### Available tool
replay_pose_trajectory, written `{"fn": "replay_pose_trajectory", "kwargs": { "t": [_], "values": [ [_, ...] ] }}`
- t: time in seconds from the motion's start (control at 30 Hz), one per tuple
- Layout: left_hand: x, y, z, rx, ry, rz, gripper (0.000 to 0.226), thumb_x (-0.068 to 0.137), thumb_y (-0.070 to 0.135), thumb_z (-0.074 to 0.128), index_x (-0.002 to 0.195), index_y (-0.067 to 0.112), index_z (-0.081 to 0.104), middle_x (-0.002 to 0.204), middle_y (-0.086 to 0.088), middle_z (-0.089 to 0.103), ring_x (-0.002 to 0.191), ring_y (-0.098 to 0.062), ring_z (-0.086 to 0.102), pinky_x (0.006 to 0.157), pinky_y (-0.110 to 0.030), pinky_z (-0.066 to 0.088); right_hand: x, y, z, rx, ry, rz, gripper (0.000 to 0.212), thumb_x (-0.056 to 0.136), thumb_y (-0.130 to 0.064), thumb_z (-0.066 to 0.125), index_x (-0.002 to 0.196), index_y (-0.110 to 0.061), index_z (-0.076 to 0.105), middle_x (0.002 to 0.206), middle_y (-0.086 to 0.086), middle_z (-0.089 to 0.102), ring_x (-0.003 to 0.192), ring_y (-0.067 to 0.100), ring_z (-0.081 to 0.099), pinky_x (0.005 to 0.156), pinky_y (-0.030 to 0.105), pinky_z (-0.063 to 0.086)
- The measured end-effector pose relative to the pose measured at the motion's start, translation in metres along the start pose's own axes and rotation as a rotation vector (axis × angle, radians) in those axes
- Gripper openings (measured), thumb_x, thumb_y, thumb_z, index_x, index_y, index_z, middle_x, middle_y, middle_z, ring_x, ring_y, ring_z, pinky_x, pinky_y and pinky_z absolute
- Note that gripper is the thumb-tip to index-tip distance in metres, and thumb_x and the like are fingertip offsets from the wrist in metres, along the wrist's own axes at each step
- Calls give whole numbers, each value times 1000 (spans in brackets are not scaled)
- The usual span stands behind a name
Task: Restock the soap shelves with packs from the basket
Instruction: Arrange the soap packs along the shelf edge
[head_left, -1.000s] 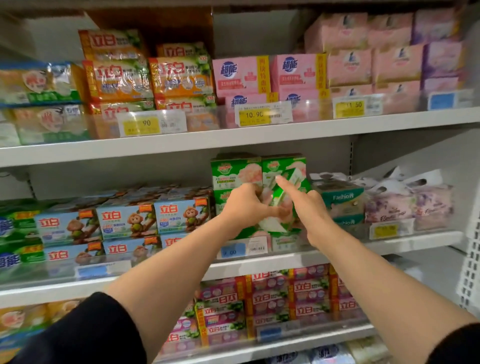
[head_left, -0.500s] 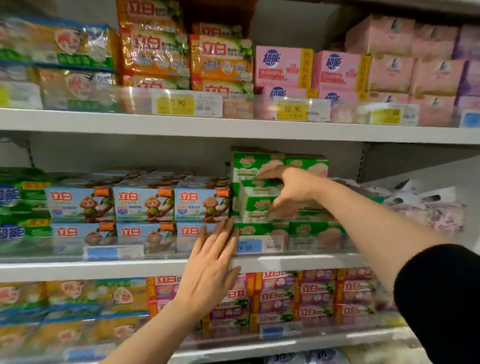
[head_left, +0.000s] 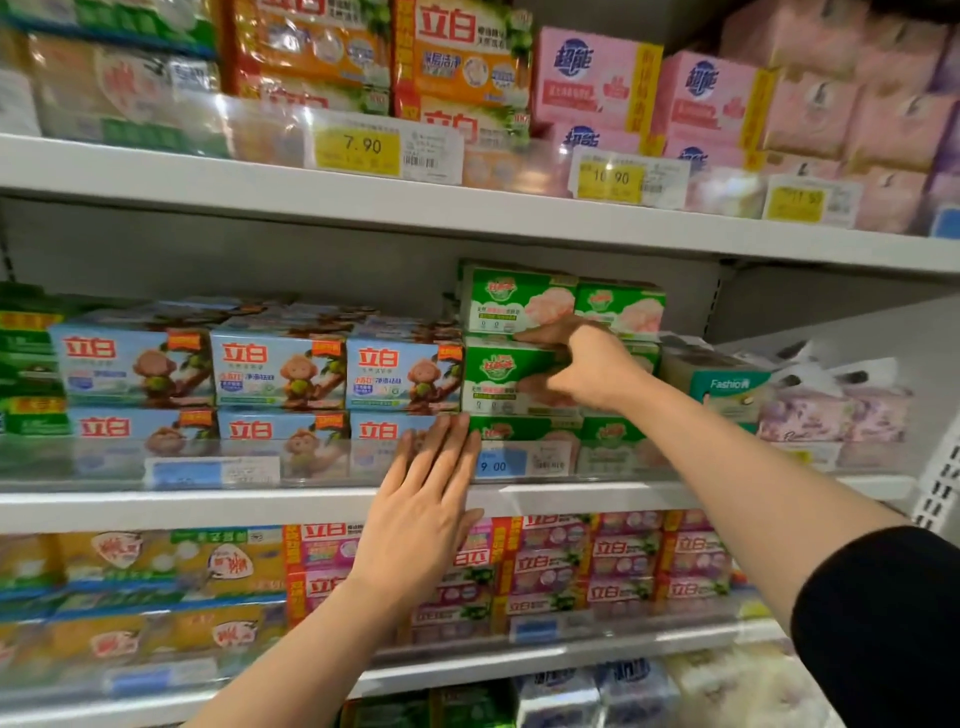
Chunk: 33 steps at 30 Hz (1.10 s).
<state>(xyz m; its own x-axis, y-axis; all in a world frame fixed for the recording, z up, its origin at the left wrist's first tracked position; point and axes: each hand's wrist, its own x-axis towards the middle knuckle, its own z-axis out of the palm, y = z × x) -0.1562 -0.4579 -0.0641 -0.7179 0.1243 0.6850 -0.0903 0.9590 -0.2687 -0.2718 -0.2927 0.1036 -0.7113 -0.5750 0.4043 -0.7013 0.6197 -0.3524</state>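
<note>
The right hand (head_left: 587, 366) reaches into the middle white metal shelf (head_left: 571, 493), fingers curled around the front of a green cardboard soap pack with a pink flower print (head_left: 506, 376), apparently seating it in the second tier of a green stack near the shelf's right end. Another row of the same green packs (head_left: 618, 306) sits above it, one below. The left hand (head_left: 421, 525) is flat, fingers straight and together, fingertips against the clear plastic lip at the shelf's front edge, likely bracing the row. To the left along that shelf stand light blue soap boxes with a cartoon monkey (head_left: 280, 371); at the right end, a teal tissue box (head_left: 727, 389). The right fingertips are hidden behind the pack. The basket is out of view. The upper and lower shelves are cut off and blurred.
</note>
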Motion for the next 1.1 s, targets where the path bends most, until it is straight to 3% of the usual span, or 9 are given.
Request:
{"fn": "replay_pose_trajectory", "kwargs": {
  "t": [0.23,0.33,0.43,0.53,0.63,0.73,0.87,1.0,1.1],
  "values": [
    [-1,1,0,-10,-29,-13,70,96,48,27,152,7,21,160,-12,17,149,-28,11,118,-49,12,-4,-1,7,73,46,-37,62,75,-25,80,132,-30,56,139,0,53,128,19,47,106,33,42],
    [1,1,-5,-25,-44,-23,71,95,47,36,152,8,20,159,-12,19,148,-28,14,118,-49,11,-10,4,9,93,-5,-38,66,78,-17,76,138,-27,49,131,1,56,120,18,53,103,34,44],
    [1,8,-17,-110,-27,-76,75,88,40,62,149,7,31,155,-12,31,144,-31,28,118,-48,9,-30,16,2,19,47,-3,70,78,-34,77,137,-13,46,130,8,55,122,25,50,102,41,43],
    [4,31,-34,-214,12,-92,67,94,37,54,149,8,30,157,-11,27,147,-28,20,119,-49,7,-70,34,-14,-38,138,3,80,80,-38,75,146,-17,36,149,7,38,138,25,33,111,40,30],
    [17,76,-51,-353,29,8,62,90,27,62,145,7,39,158,-12,25,147,-28,20,119,-52,9,-123,63,-31,-131,134,24,65,82,-37,73,139,-17,48,141,6,49,132,24,40,107,36,32],
    [30,137,-68,-522,3,166,50,89,28,64,132,5,53,147,-16,44,133,-34,44,114,-50,23,-192,98,-53,-221,74,129,51,81,-34,75,126,-13,62,128,10,60,122,27,51,100,33,37],
    [31,238,-91,-724,-195,436,45,96,37,53,135,14,51,136,-6,53,114,-32,57,90,-42,50,-292,149,-94,-255,37,340,39,83,-31,73,115,-10,68,119,7,66,114,23,57,90,26,39],
    [30,348,-96,-745,-379,596,45,98,46,43,138,24,44,137,1,50,119,-23,55,90,-40,48,-386,202,-136,-257,93,559,32,86,-33,70,113,-16,68,116,2,67,111,20,59,93,31,45],
    [29,424,-109,-875,-434,751,47,100,39,45,140,15,44,141,-5,47,129,-24,45,104,-34,37,-456,232,-156,-306,177,676,24,87,-28,69,105,-12,71,105,4,72,99,20,65,78,25,43]
  ]
}}
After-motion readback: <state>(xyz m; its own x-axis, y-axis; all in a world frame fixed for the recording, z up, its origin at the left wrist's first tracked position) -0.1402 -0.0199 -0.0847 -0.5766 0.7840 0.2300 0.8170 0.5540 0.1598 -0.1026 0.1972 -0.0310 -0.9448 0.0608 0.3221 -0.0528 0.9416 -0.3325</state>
